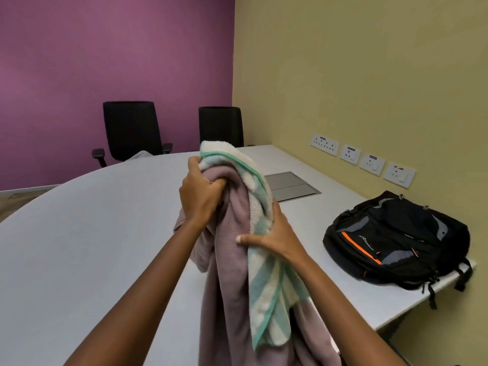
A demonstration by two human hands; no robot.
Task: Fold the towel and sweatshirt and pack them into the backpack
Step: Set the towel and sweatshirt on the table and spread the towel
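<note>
Left hand (202, 196): raised over the tabletop (92, 233), fingers curled tight into the top of the bunched sweatshirt (229, 299); the towel's upper edge is caught there too.
Right hand (274, 233): lower on the bundle, fingers wrapped round the towel (261, 281), thumb laid across the mauve fabric.
Towel: white with mint stripes, draped over the sweatshirt, both hanging unfolded towards the near edge.
Backpack (396, 241): black with orange trim, lying flat at the right edge, straps hanging over.
Hatch (290, 186): grey, set in the tabletop behind the bundle.
Chairs (132, 130): two, black, at the far edge.
</note>
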